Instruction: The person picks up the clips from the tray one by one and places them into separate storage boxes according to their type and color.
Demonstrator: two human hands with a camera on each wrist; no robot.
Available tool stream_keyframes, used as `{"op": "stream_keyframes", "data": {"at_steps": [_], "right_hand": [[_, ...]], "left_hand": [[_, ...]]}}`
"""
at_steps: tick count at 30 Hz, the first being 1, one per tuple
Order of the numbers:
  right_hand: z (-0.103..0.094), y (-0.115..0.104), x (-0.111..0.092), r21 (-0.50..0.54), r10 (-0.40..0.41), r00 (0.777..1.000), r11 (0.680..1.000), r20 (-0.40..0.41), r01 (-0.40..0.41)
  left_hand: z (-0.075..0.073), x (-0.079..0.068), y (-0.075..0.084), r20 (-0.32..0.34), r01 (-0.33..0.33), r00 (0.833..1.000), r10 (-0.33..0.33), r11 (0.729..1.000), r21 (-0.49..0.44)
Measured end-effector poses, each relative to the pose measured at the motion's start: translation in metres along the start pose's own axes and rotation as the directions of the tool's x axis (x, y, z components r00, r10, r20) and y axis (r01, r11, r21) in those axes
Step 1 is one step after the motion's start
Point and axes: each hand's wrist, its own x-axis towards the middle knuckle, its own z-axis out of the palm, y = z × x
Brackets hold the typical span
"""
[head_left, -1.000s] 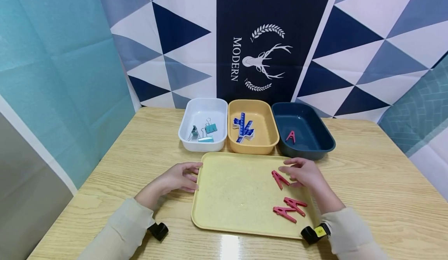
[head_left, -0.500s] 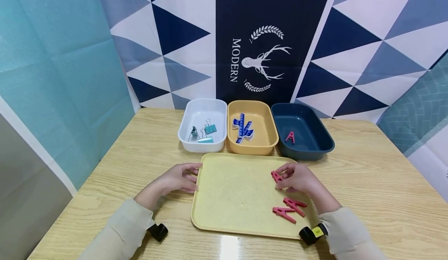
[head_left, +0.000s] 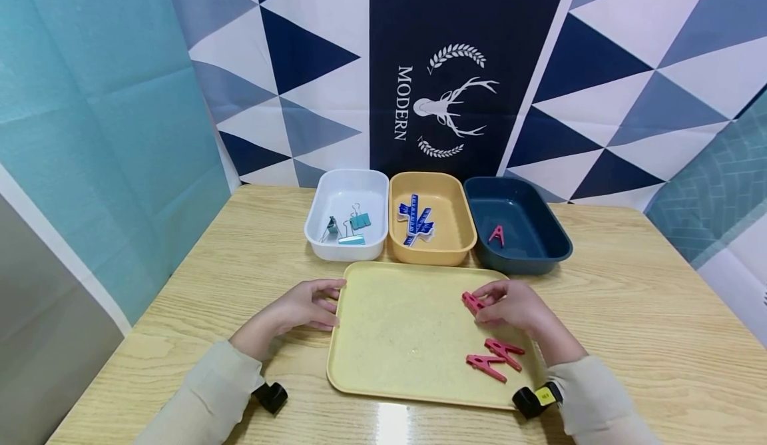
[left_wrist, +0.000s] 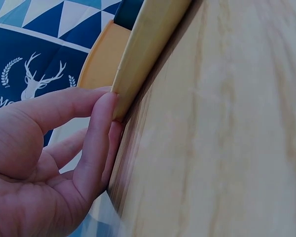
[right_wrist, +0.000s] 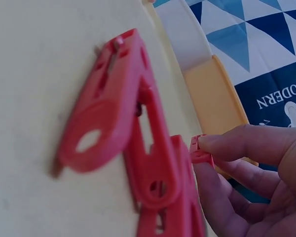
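My right hand (head_left: 509, 304) pinches a red plastic clothespin (head_left: 471, 303) between thumb and fingers, over the right part of the yellow tray (head_left: 407, 338). In the right wrist view only a small part of that pinched clothespin (right_wrist: 201, 155) shows past the fingertips. Two more red clothespins, a right one (head_left: 506, 352) and a left one (head_left: 487, 366), lie close together on the tray nearer its front. My left hand (head_left: 302, 305) is at the tray's left edge with fingers loosely bent. In the left wrist view its fingertips (left_wrist: 108, 98) touch the tray's rim (left_wrist: 143, 54).
Behind the tray three bins stand side by side. The white bin (head_left: 317, 222) holds teal binder clips (head_left: 352, 238), the orange bin (head_left: 461, 212) blue-and-white clips (head_left: 415, 220), and the dark blue bin (head_left: 536, 225) one red clothespin (head_left: 497, 234). A patterned cloth (head_left: 323, 65) hangs behind.
My right hand has moved inward from the tray's right edge and taken hold of the rear clothespin, which has shifted slightly left and turned. The left hand has stayed in place.
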Motion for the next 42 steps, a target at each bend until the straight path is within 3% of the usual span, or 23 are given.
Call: {"op": "stream_keyframes", "data": {"at_steps": [12, 42], "right_hand": [[-0.007, -0.004, 0.000, 0.149, -0.055, 0.998, 0.987, 0.008, 0.054], [-0.032, -0.018, 0.003, 0.208, -0.033, 0.995, 0.977, -0.097, 0.053]], "left_hand": [[0.000, 0.000, 0.000, -0.005, 0.010, 1.000, -0.010, 1.000, -0.003], [0.000, 0.000, 0.001, -0.009, 0.010, 1.000, -0.010, 1.000, 0.001]]}}
